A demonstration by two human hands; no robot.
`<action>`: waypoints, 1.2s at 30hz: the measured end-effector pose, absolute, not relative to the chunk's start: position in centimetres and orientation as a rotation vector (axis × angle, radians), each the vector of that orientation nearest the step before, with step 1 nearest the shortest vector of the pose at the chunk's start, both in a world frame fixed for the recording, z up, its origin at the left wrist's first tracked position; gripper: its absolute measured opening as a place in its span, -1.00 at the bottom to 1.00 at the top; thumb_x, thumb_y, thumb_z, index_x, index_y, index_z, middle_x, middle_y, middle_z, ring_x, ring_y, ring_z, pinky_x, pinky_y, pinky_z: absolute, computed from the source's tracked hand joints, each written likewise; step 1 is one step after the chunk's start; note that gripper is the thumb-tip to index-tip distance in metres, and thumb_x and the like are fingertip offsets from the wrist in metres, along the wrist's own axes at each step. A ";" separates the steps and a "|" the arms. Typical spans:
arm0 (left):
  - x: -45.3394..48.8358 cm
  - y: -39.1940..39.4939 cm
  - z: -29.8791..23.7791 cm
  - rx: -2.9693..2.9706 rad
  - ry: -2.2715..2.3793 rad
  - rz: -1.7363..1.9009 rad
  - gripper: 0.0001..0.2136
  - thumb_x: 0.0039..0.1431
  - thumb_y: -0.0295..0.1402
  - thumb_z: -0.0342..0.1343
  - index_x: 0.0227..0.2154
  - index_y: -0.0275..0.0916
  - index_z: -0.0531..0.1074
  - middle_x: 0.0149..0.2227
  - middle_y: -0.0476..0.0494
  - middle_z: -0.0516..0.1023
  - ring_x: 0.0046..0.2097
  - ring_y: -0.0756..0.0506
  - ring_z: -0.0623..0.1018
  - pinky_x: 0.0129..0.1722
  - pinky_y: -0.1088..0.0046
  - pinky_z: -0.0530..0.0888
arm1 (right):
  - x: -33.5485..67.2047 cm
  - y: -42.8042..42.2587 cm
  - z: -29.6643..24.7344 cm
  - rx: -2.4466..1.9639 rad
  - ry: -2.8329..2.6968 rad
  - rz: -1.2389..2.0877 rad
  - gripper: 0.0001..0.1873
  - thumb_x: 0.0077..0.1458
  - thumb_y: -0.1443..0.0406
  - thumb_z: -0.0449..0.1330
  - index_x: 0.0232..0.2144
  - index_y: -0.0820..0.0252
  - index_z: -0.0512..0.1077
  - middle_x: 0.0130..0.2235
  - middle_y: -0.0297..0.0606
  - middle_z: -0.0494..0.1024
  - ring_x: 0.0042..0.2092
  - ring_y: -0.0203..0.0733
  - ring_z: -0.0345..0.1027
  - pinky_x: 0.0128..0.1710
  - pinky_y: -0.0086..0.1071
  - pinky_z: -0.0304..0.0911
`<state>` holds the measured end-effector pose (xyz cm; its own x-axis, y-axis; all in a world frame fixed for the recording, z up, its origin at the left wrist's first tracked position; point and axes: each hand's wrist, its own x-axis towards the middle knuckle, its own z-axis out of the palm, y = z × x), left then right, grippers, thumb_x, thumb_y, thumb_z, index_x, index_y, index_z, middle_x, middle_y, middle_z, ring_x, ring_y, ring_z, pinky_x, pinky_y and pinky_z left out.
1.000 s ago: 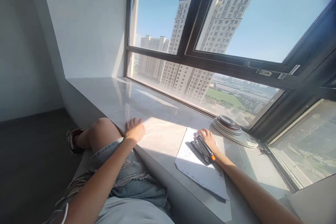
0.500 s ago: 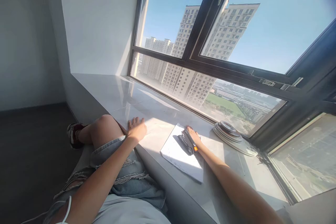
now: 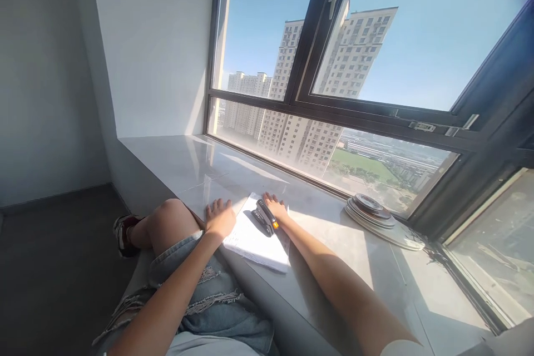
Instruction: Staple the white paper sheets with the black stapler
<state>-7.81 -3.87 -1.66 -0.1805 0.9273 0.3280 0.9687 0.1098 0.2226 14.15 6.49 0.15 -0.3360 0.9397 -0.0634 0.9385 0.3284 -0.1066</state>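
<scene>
A white stack of paper sheets [image 3: 255,240] lies on the pale stone window ledge [image 3: 334,245]. On top of it rests a black stapler with an orange tip [image 3: 265,217]. My right hand [image 3: 276,209] lies flat on the sheets right beside the stapler, fingers stretched toward the window. My left hand [image 3: 219,217] rests flat on the ledge at the left edge of the paper, fingers spread, next to my raised knee.
A stack of round plates or discs [image 3: 372,211] sits on the ledge to the right by the window frame [image 3: 317,108]. My legs in torn denim shorts [image 3: 204,289] lie along the ledge's front edge. A white wall bounds the ledge on the left.
My right hand has slid the paper with the stapler on it leftward along the ledge, until it lies next to my left hand, which has stayed put.
</scene>
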 end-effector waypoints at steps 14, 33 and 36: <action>-8.8 -3.8 -1.6 -1.963 -2.252 -0.531 -0.57 0.45 -0.40 -0.11 0.26 -0.11 0.47 0.33 -0.37 0.45 0.36 -0.33 0.42 0.36 0.01 0.31 | 21.2 3.7 -1.7 -1.635 -2.501 0.138 -0.27 0.50 0.00 -0.14 0.58 0.06 0.06 0.61 -0.08 -0.06 0.60 0.15 -0.17 0.51 0.21 -0.13; 5.1 -4.4 0.7 -3.309 -1.192 -0.914 -0.26 0.29 -0.36 0.25 0.48 0.08 0.18 0.41 -0.17 0.38 0.41 -0.24 0.39 0.46 0.06 0.33 | 28.5 0.3 -0.7 -1.468 -2.081 0.075 -0.50 0.36 0.23 -0.02 0.22 0.25 0.45 0.28 0.16 0.49 0.29 0.11 0.36 0.28 -0.03 0.29; 4.6 -4.5 0.6 -3.259 -1.145 -0.961 -0.31 0.28 -0.45 0.18 0.44 0.09 0.23 0.38 -0.17 0.39 0.38 -0.21 0.43 0.44 0.12 0.36 | 28.9 -3.0 0.0 -1.269 -1.888 0.208 -0.68 0.40 0.18 -0.05 -0.16 0.11 0.48 -0.13 -0.09 0.60 -0.10 0.00 0.45 -0.01 -0.12 0.39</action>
<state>4.61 -4.48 0.56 0.6693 0.6675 0.3263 0.4371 -0.7089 0.5535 28.93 -2.99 0.00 -0.1436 0.8286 0.5412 0.6905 0.4756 -0.5450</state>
